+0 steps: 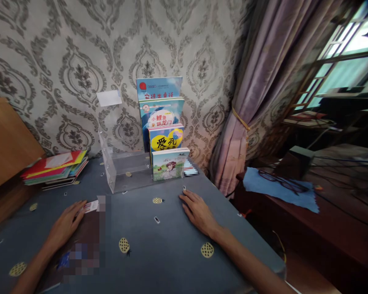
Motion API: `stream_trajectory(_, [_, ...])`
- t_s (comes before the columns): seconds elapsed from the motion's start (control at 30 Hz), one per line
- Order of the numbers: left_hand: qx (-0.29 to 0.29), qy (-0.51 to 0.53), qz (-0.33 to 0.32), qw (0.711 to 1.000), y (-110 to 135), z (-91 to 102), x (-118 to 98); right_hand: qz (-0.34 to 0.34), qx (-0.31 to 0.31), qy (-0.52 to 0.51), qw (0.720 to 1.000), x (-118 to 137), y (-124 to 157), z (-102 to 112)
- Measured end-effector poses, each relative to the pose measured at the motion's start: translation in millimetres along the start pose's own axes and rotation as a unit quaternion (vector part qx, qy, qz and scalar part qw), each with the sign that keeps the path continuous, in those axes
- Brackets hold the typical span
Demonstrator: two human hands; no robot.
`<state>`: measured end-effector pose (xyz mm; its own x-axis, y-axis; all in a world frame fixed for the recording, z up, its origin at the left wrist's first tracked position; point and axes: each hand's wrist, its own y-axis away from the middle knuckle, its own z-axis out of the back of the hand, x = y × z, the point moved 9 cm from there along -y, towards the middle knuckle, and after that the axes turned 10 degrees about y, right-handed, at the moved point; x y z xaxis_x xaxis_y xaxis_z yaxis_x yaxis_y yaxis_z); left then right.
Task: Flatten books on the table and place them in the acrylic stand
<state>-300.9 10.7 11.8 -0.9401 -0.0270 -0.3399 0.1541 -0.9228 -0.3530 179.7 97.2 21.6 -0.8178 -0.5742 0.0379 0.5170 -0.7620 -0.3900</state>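
Note:
My left hand (66,223) lies on a dark book (79,249) flat on the blue patterned tablecloth (159,253), fingers curled over its far edge near a small pale label. My right hand (199,213) rests flat on the cloth, fingers stretched out, holding nothing. Just beyond it stands a clear acrylic tiered rack (122,167) against the wall. Its right side holds several children's picture books (165,134) upright in stepped rows; its left side has none.
A stack of colourful thin books (57,168) lies at the far left of the table beside a wooden board (6,143). A purple curtain (257,106) hangs to the right. Past the table's right edge, glasses rest on a blue cloth (279,188) on a dark desk.

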Motion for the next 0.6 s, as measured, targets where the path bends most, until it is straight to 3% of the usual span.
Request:
stream_trajectory(0.27, [0.007, 0.000, -0.002, 1.000, 4, -9.7, -26, -0.002, -0.001, 0.001, 1.000, 0, 0, -1])
stream_trajectory(0.6, [-0.003, 0.010, -0.012, 1.000, 6, -17.4, -37, 0.002, 0.000, -0.007, 1.000, 0, 0, -2])
